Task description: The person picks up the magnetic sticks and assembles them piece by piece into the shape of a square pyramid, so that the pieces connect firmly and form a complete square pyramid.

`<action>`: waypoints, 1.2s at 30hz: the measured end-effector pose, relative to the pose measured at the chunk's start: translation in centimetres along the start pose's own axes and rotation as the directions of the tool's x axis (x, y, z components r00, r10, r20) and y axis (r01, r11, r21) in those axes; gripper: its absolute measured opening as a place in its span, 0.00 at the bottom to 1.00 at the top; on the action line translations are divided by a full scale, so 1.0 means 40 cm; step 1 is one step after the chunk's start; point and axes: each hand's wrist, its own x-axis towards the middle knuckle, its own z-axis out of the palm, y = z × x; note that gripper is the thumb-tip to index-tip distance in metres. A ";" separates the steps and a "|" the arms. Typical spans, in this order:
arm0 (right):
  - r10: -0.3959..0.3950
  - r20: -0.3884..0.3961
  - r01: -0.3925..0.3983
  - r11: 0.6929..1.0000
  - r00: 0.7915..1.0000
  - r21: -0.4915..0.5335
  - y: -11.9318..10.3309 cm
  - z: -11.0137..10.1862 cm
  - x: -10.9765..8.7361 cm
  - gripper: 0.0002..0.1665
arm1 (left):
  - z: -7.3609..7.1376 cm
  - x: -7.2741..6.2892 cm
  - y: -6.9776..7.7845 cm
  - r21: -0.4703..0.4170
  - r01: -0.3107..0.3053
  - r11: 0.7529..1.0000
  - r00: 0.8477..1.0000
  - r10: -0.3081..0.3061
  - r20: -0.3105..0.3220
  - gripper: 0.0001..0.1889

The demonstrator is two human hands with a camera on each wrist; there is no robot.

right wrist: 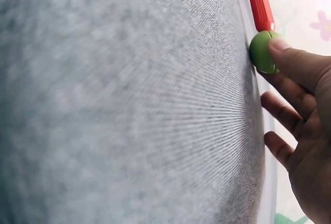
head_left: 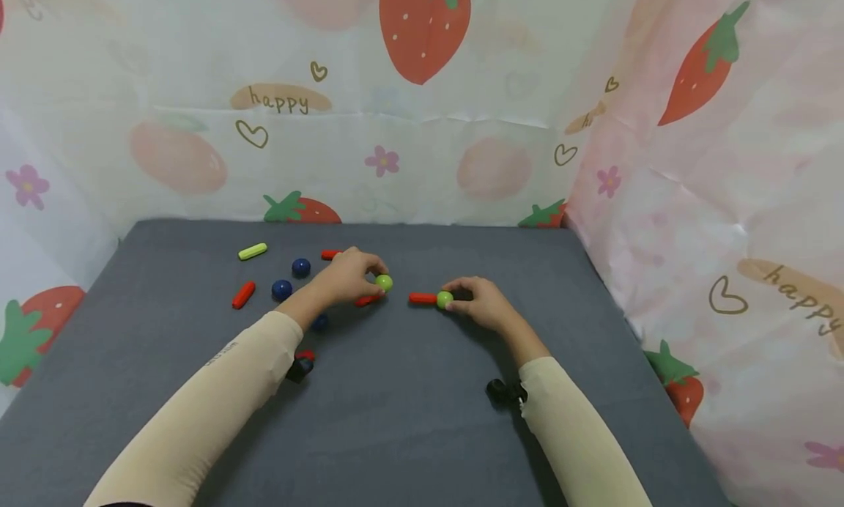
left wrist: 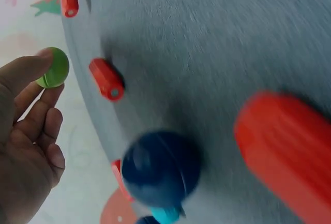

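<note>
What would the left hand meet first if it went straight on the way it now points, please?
Most likely the red stick against the green ball in the right hand; the left hand might pass above it, since height is hard to judge.

Light is soft, with nearby cloth (right wrist: 77, 110) blurred.

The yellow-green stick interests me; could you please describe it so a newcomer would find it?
On the gray table, look toward the far left corner. The yellow-green stick lies near it, the only stick in view that is not red.
</note>
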 end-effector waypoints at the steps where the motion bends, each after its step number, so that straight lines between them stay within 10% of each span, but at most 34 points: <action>1: 0.000 -0.002 0.000 1.000 1.000 0.003 0.000 0.000 -0.001 0.21 | 0.005 0.004 0.006 -0.004 0.003 1.000 1.000 -0.003 0.002 0.18; 17: 0.023 -0.020 -0.023 0.999 1.000 0.023 0.006 0.005 -0.006 0.21 | 0.088 0.048 0.041 0.037 0.043 0.998 0.998 -0.045 0.049 0.17; 36: 0.003 0.042 -0.005 0.999 0.999 0.036 0.015 -0.011 -0.017 0.22 | 0.105 0.077 0.054 0.064 0.039 0.997 0.996 -0.044 0.082 0.18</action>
